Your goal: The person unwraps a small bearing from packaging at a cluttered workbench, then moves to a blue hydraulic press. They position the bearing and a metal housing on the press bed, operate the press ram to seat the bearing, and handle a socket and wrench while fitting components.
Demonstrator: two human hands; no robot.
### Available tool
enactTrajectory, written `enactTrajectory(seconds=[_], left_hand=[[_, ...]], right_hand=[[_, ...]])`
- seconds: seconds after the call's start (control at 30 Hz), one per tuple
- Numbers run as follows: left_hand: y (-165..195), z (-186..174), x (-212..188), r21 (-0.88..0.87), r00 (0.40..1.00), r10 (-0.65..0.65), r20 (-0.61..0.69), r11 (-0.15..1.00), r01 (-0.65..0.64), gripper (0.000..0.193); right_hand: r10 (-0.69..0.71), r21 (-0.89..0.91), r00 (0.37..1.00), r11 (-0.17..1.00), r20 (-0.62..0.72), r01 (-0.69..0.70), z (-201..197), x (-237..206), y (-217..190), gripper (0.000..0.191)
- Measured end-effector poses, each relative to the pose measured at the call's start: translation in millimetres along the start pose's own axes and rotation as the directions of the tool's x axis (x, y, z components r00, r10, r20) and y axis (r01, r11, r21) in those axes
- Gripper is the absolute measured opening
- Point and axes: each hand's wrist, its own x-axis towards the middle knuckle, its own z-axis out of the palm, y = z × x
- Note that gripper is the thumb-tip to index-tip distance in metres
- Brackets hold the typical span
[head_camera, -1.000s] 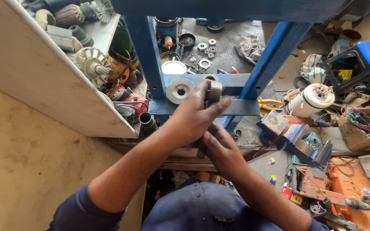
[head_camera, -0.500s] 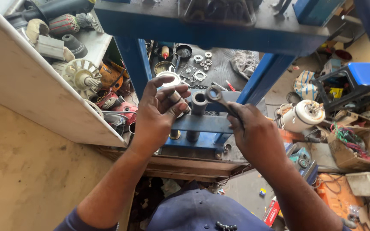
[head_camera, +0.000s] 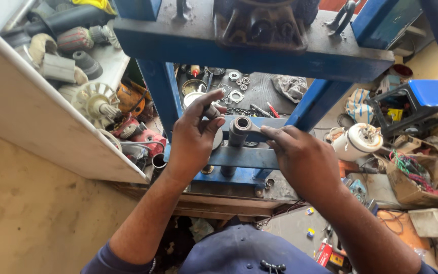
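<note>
Steel sleeve [head_camera: 239,131]: short dark tube, upright on blue press crossbeam [head_camera: 244,156], bore facing up. Looks heavy, rigid, likely oily, so slippery; grip low around barrel, not thin rim. Right hand [head_camera: 300,161] pinches its flat side arm. Left hand [head_camera: 192,138] curls round pale disc part [head_camera: 216,137], thumb and fingertips closed.

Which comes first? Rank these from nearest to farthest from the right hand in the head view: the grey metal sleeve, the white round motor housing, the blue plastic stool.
1. The grey metal sleeve, right at the fingertips of the right hand, on the blue press frame.
2. The white round motor housing, further right on the floor.
3. The blue plastic stool, at the far upper right.
</note>
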Motion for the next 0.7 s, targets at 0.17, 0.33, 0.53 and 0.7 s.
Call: enactTrajectory(seconds=[0.17,0.33,0.53,0.7], left_hand=[[4.1,-3.3,13.9,-0.133,1.000,-0.001,0.029,0.991,0.005,0.055],[-0.5,-5.0,13.8,-0.150,0.999,-0.026,0.024,0.988,0.030,0.040],[-4.0,-10.6,8.6,-0.085,0.997,0.074,0.004,0.994,-0.073,0.026],[-2.2,-7.8,-1.9,-0.021,0.999,0.033,-0.043,0.999,-0.034,0.032]], right_hand=[[0.022,0.034,1.000,0.999,-0.020,-0.021,-1.5,3.0,-0.8,0.030],[0.103,0.063,0.995,0.993,0.003,-0.103,1.6,2.8,-4.5,0.030],[0.105,0.104,0.994,0.989,-0.008,-0.104,0.3,4.1,-6.9,0.029],[0.127,0.200,0.990,0.973,-0.053,-0.114,2.2,3.7,-3.9,0.029]])
